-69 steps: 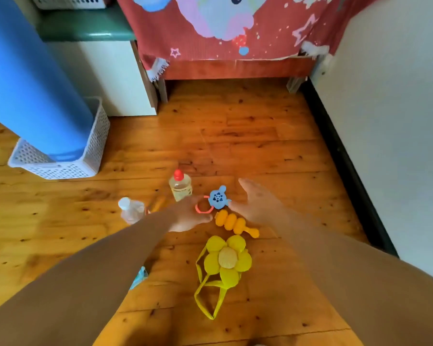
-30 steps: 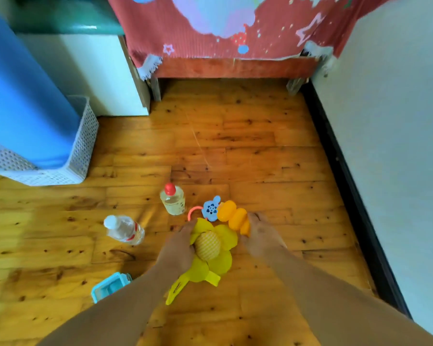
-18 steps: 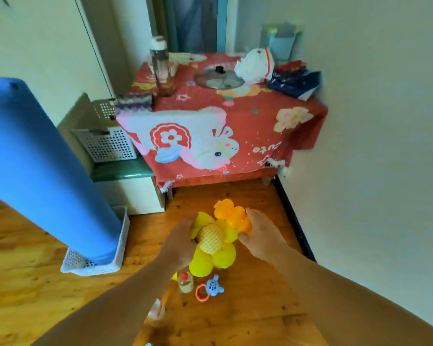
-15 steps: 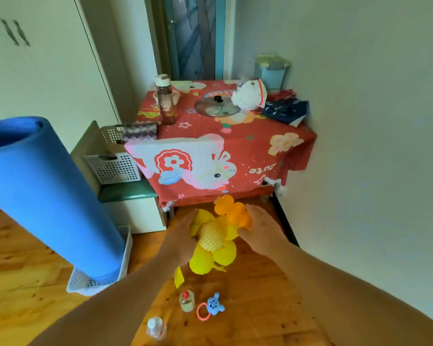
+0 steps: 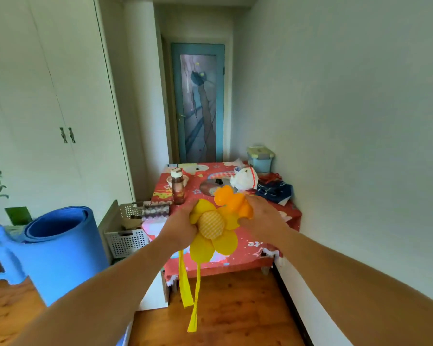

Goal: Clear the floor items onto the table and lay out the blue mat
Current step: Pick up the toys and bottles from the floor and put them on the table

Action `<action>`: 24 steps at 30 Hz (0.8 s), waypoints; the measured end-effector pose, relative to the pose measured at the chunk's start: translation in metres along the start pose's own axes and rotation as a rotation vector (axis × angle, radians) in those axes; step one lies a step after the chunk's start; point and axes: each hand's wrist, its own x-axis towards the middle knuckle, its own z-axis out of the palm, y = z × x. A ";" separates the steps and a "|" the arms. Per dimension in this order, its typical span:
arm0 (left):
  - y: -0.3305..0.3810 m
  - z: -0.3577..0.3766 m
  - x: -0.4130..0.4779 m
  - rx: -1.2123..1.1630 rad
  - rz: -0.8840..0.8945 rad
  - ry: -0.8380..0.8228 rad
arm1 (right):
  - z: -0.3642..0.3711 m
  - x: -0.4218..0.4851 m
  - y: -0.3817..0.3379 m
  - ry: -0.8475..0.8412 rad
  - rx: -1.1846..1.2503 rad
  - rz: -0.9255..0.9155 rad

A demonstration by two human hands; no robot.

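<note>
**Two toys up, now land them on the counter**

My left grip [image 5: 179, 229] is curled round the left side of the flower [image 5: 211, 236]. My right grip [image 5: 260, 218] is wrapped round the orange toy [image 5: 231, 202] and presses it against the flower's upper petals. Both toys are in the air in front of me, short of the counter [image 5: 293, 213] and not resting on anything. The flower's straps [image 5: 185, 283] hang loose below it toward the floor.

To do this well, I should carry the pair forward as one bundle and raise it enough for the straps to clear the counter's near edge, since they look likely to catch there.

The back of the counter is crowded. A bottle [image 5: 177, 187] stands upright at the left, with a lid [image 5: 216, 187] and a white bag [image 5: 244, 179] behind. The front of the cloth looks like the best place to land. I would stay right of the bottle, which seems easy to tip.

I would lay the flower flat first and then let go of the orange toy beside it. The straps should go up onto the cloth so their weight doesn't drag the flower off.

The mat [image 5: 60, 250] stands rolled at my left. It can wait until the floor is cleared, and I can't see the floor items from here.
</note>
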 end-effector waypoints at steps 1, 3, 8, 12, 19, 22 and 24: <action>0.005 -0.008 0.001 0.004 0.015 0.008 | -0.009 0.000 -0.005 0.012 0.004 -0.007; 0.016 -0.024 0.002 0.012 0.037 0.013 | -0.025 0.001 -0.013 0.036 0.010 -0.007; 0.043 -0.064 0.008 0.100 0.101 0.046 | -0.064 0.003 -0.033 0.133 -0.007 -0.092; 0.058 -0.084 0.014 0.121 0.129 0.071 | -0.085 0.005 -0.042 0.178 -0.009 -0.142; 0.079 -0.091 0.023 0.093 0.148 0.115 | -0.111 0.007 -0.044 0.194 -0.045 -0.171; 0.088 -0.087 0.028 0.077 0.158 0.113 | -0.120 0.006 -0.037 0.213 -0.081 -0.161; 0.092 -0.082 0.032 0.070 0.160 0.114 | -0.125 0.004 -0.030 0.215 -0.081 -0.164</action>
